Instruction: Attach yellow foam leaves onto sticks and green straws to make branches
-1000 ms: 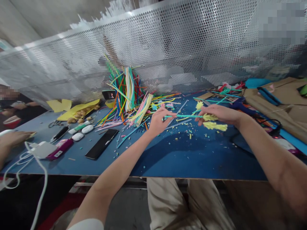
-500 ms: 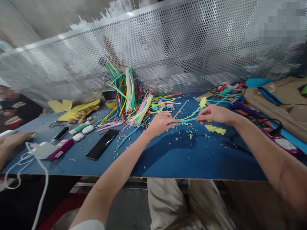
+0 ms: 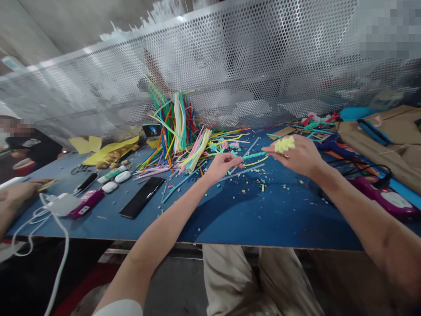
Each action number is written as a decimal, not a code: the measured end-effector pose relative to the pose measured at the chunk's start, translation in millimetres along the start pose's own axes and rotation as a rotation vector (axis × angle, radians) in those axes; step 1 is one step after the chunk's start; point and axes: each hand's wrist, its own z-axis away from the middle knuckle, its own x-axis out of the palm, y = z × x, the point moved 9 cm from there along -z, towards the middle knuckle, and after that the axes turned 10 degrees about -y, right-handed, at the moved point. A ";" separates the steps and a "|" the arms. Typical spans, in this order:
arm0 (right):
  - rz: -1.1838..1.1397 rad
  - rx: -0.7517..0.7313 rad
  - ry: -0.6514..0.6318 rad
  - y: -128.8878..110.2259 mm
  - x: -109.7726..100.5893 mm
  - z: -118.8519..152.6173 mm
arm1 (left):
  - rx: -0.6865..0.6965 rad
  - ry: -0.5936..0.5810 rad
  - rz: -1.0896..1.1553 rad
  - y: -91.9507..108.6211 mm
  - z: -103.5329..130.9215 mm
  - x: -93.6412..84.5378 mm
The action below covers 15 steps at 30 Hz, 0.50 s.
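My left hand [image 3: 224,166] pinches one end of a teal twisted pipe cleaner [image 3: 254,156] above the blue table. At its other end my right hand [image 3: 301,157] closes its fingers on it. A yellow zigzag pipe-cleaner piece [image 3: 284,144] lies against the back of my right fingers; how it joins the teal stem is hidden. Just below the stem runs a thin yellow-green pipe cleaner [image 3: 256,162]. Small cut bits of fuzz lie scattered on the table under both hands. Bundles of coloured pipe cleaners [image 3: 179,123] stand left of my left hand, against the mesh.
A black phone [image 3: 142,197], a purple power strip [image 3: 86,204], a white charger [image 3: 65,204] with cables and white earbud cases lie at left. Another person's hand [image 3: 21,193] rests at the far left. Brown paper [image 3: 368,136] and a second purple power strip [image 3: 386,193] are at right.
My right hand has turned over, bringing the yellow zigzag piece up onto the back of its fingers. The teal stem stays stretched between my hands.
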 end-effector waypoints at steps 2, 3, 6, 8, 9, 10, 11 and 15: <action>-0.025 0.036 0.064 3.4 -10.1 -0.1 | 0.078 0.106 -0.178 10.6 3.4 -9.9; -0.078 0.070 0.069 8.8 -12.4 -0.3 | 0.135 0.164 -0.293 18.6 6.3 -14.0; -0.317 0.222 -0.108 31.8 2.5 -1.3 | 0.403 0.283 -0.650 48.8 20.1 -12.7; -0.455 0.292 -0.296 40.2 21.8 0.5 | 0.575 0.312 -0.789 62.0 30.4 -5.2; -0.523 0.282 -0.394 38.4 31.3 1.4 | 0.636 0.320 -0.829 65.7 34.7 -2.2; -0.593 0.248 -0.475 33.4 38.6 2.0 | 0.681 0.332 -0.856 68.1 38.3 -0.3; -0.663 0.206 -0.534 26.9 43.3 2.2 | 0.714 0.346 -0.873 69.6 41.2 0.6; -0.793 0.136 -0.503 11.8 38.6 -1.2 | 0.737 0.390 -0.912 68.6 43.9 -0.7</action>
